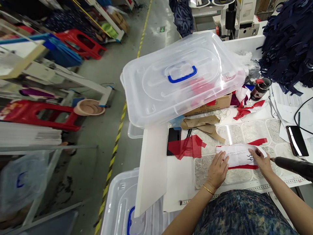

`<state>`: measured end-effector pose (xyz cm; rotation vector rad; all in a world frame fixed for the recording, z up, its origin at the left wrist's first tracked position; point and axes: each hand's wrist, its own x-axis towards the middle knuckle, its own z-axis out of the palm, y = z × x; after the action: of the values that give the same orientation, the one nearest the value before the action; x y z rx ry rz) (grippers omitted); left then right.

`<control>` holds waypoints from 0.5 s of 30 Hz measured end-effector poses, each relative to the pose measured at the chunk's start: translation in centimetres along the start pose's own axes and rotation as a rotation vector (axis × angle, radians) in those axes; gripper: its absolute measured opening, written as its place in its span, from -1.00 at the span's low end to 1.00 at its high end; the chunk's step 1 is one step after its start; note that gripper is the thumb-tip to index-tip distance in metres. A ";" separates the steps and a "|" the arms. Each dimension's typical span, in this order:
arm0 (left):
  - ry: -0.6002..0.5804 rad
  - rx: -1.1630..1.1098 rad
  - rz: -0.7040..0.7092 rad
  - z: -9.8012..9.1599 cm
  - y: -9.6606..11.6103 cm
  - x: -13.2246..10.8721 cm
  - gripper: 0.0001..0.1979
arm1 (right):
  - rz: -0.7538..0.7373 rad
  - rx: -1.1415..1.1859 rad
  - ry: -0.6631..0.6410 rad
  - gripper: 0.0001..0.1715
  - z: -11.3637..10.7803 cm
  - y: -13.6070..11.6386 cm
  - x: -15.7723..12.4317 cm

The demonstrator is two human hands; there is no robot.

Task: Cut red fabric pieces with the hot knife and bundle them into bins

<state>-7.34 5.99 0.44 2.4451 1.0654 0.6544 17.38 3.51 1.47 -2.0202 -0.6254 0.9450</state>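
A white strip of paper [234,155] with black handwriting at its right end lies over red fabric [258,141], which shows along its upper and lower edges. My left hand [218,169] rests on the paper's left end, fingers stretched out flat and a gold bangle at the wrist. At the other end, my right hand [261,160] pinches the paper, whose right edge curls up. A black tool with a pointed metal tip [290,165] lies close to my right wrist. Left of my left hand are sheer red fabric pieces [188,147].
A lidded clear plastic bin [151,85] stands behind, beside a cardboard box [212,104]. Brown pattern pieces [202,125], a phone [297,141], a second phone [171,133] and a dark jar [261,88] surround the work area. Navy strips [290,42] pile up at the far right.
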 end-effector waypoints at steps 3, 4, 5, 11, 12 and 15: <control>-0.072 0.032 -0.016 0.6 0.1 -0.1 -0.59 | -0.016 -0.023 0.016 -0.42 0.3 0.5 0.2; -0.083 0.048 -0.020 0.8 0.1 -0.1 -0.59 | -0.019 -0.034 0.024 -0.41 0.3 0.6 0.3; -0.088 0.064 -0.021 1.0 0.0 -0.2 -0.59 | -0.023 -0.046 0.032 -0.41 0.4 0.7 0.3; -0.083 0.114 0.005 1.7 -0.4 -0.3 -0.61 | -0.035 -0.123 0.119 -0.42 0.2 0.5 0.4; -0.083 0.113 0.008 1.8 -0.5 -0.3 -0.62 | -0.036 -0.130 0.138 -0.43 0.2 0.4 0.4; -0.083 0.109 0.019 1.7 -0.6 -0.3 -0.63 | -0.048 -0.122 0.200 -0.40 0.0 0.0 0.5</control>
<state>-6.90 5.87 -1.33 2.5543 1.0724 0.5083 17.67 3.82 1.25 -2.1648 -0.6305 0.6807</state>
